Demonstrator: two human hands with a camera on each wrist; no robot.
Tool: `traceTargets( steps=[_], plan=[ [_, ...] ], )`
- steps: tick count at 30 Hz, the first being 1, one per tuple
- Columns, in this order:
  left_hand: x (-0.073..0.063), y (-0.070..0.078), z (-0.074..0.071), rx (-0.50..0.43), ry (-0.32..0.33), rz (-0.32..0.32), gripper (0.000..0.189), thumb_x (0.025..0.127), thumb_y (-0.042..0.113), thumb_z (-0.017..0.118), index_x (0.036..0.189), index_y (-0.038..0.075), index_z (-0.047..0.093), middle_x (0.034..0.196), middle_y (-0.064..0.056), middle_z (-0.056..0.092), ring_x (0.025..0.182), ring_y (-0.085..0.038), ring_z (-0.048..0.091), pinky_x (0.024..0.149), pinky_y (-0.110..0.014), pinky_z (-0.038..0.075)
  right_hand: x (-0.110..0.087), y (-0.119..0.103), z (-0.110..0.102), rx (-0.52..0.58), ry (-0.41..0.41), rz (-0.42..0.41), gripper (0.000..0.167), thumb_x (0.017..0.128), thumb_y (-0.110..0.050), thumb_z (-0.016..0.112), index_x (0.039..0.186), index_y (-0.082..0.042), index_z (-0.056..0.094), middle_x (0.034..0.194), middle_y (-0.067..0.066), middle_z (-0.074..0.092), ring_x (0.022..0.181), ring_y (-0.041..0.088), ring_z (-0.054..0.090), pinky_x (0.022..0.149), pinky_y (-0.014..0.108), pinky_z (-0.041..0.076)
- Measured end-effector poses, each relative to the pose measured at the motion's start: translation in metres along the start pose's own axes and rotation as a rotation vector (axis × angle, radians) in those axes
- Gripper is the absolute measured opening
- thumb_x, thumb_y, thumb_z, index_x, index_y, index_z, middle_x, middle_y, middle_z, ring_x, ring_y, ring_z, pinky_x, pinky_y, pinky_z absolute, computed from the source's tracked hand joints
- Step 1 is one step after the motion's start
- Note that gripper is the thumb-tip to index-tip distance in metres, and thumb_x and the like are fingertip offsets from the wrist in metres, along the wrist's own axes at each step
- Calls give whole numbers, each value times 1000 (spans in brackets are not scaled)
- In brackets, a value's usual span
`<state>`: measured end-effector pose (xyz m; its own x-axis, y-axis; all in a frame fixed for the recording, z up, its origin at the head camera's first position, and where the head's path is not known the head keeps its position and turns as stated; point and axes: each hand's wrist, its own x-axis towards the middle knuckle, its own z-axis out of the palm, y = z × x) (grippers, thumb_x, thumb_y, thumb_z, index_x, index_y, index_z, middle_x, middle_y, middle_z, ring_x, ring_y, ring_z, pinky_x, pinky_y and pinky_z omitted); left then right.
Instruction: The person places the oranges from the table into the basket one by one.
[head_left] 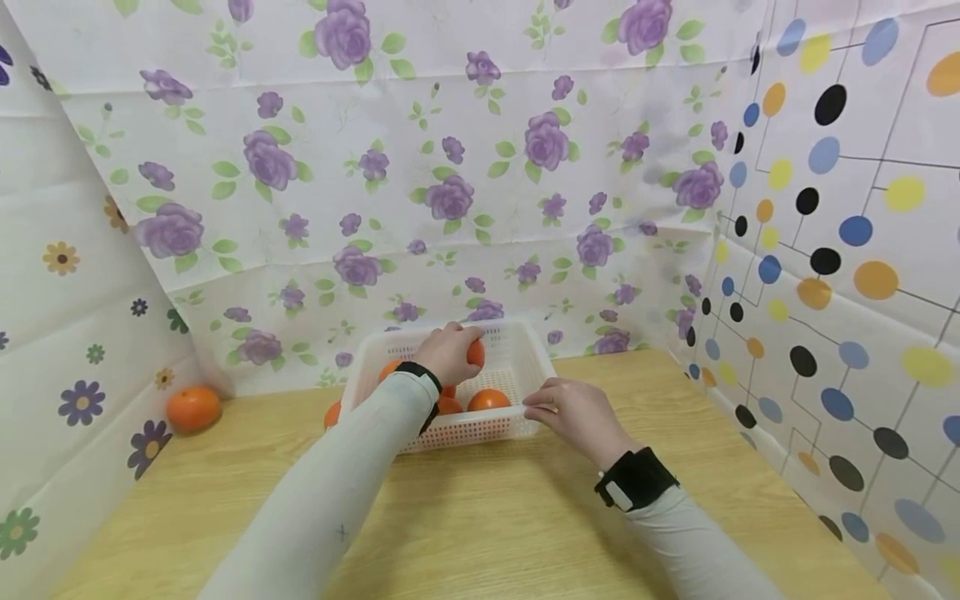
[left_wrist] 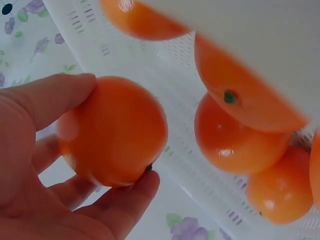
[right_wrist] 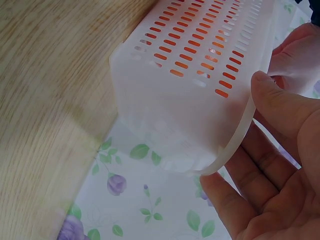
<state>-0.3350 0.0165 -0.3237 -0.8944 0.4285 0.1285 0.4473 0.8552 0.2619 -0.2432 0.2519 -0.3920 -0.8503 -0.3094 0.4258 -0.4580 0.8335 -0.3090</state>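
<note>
My left hand (head_left: 447, 354) holds an orange (left_wrist: 115, 131) between thumb and fingers, over the white plastic basket (head_left: 534, 354). In the left wrist view the fruit is round and smooth, with a small green stem end near one fingertip. Several more oranges (head_left: 489, 400) lie inside the basket, partly hidden by my left forearm. At the basket's front right corner, my right hand (head_left: 581, 417) pinches the rim (right_wrist: 240, 135), thumb on one side and fingers on the other in the right wrist view. Orange shows through the slots of the basket's wall.
A lone orange (head_left: 194, 409) sits at the table's back left, against the flowered cloth. Another orange (head_left: 332, 415) shows at the basket's left edge. The wooden table (head_left: 480, 517) is bounded by a flowered cloth (head_left: 450, 167) behind and a dotted cloth (head_left: 825, 292) at the right.
</note>
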Motion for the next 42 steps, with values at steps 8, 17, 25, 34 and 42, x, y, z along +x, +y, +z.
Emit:
traceTargets(
  steps=[8,17,25,34,42],
  plan=[
    [0,4,-2,42,-53,3,59,100,17,82,156,15,62,143,-17,64,112,-35,63,97,-48,59,1,-2,0,2,1,11,16,97,-25,87,109,-15,89,100,-5,79,88,13,73,78,34,61],
    [4,4,1,49,-95,9,59,99,15,82,155,14,63,146,-17,64,112,-33,63,98,-47,58,1,-5,0,16,-4,11,15,97,-25,87,108,-15,89,100,-4,79,89,15,74,79,35,61],
    [12,5,8,82,-131,25,57,98,17,83,152,15,65,138,-14,65,107,-29,63,93,-44,58,-2,-2,3,16,4,-3,15,97,-24,87,108,-15,89,99,-5,79,87,13,73,75,32,60],
    [21,5,15,89,-157,5,57,98,17,84,152,17,66,136,-11,65,106,-28,63,95,-44,59,-3,0,2,9,13,-8,15,97,-25,87,107,-16,89,98,-6,79,84,10,72,73,30,59],
    [20,9,12,126,-159,24,59,97,18,87,152,16,66,138,-13,66,110,-30,63,98,-46,58,-2,1,0,6,14,-4,14,97,-25,87,108,-16,89,98,-7,78,84,10,71,74,30,58]
  ],
)
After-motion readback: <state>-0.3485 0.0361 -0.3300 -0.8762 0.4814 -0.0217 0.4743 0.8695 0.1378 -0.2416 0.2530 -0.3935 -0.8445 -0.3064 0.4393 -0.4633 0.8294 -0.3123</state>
